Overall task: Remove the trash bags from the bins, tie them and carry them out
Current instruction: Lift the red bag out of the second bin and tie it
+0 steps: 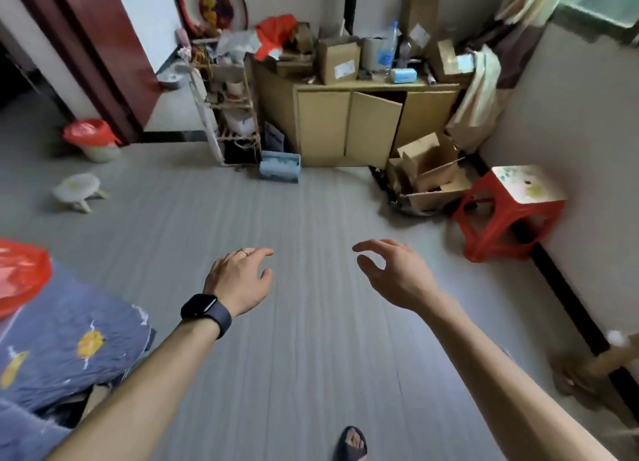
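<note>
A small pale bin (100, 151) lined with a red trash bag (88, 132) stands on the floor at the far left, beside the dark red door. Another red plastic bag (19, 274) lies on the blue patterned bedding at the left edge. My left hand (238, 282), with a dark watch on the wrist and a ring, hovers over the grey floor with its fingers apart and nothing in it. My right hand (397, 274) is held out beside it, fingers loosely curled and apart, also holding nothing. Both hands are far from the bin.
A tan cabinet (349, 128) piled with cardboard boxes fills the far corner, one door ajar. Open boxes (428, 177) and a red plastic stool (508, 211) stand at the right wall. A small white stool (77, 191) sits near the bin. A cluttered rack (235, 115) stands by the doorway.
</note>
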The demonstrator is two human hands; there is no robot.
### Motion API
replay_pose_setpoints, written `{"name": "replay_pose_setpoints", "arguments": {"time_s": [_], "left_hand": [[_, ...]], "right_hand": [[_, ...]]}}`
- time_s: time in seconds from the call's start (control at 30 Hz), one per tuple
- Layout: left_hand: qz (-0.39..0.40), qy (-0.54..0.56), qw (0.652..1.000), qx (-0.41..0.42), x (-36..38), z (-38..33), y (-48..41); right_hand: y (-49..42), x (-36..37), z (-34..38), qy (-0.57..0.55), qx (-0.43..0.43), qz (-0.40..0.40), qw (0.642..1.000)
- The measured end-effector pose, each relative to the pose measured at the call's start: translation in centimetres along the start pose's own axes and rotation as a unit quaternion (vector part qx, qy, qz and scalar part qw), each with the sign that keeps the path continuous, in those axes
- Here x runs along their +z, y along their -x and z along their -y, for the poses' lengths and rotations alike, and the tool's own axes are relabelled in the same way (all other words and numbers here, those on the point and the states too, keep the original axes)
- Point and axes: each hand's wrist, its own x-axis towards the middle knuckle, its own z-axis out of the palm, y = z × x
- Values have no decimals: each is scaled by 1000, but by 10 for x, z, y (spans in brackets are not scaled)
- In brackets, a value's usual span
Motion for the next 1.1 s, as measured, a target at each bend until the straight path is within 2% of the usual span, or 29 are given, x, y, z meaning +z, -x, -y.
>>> {"name": "replay_pose_setpoints", "arguments": {"time_s": [0.3, 0.47, 0.73, 1.1], "left_hand": [[-64, 20, 992, -105, -49, 109, -147], [-69, 29, 987, -141, -65, 203, -241], [-76, 23, 983, -168, -131, 350, -393], [-81, 16, 970, -229, -184, 547, -600]], "right_hand": [[-232, 30, 78, 48, -117, 67, 990], [-362, 76, 142, 46, -156, 86, 983], [-559, 135, 261, 39, -183, 98, 977], [-837, 241, 393, 7, -204, 140, 969]]}}
